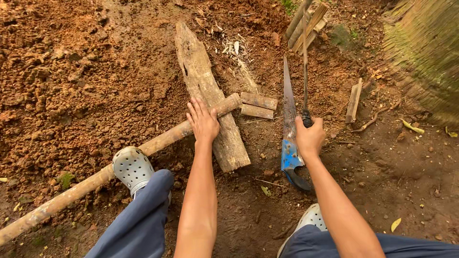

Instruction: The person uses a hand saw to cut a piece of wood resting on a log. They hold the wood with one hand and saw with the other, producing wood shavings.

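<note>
- The left hand (203, 122) lies flat and open, fingers spread a little, palm down on the long bamboo pole (119, 165) where it crosses the weathered plank (208, 93).
- The right hand (310, 137) is closed in a fist around the dark handle of a thin machete (305, 62), whose blade points away from the person, up the frame.
- One pole: it runs from the lower left corner up to its cut end just right of the plank, resting on top of it.
- One plank, lying on the bare red soil, its near end between the two arms.
- Two short cut pieces of bamboo (258, 105) lie side by side just beyond the pole's cut end.
- One handsaw (289, 119) with a blue handle lies on the ground just left of the right hand.
- One grey perforated clog (132, 168) presses on the pole; a second clog (311, 217) shows by the right arm.
- One flat wooden stick (354, 101) lies apart to the right, and a bundle of sticks (306, 24) sits at the top.
</note>
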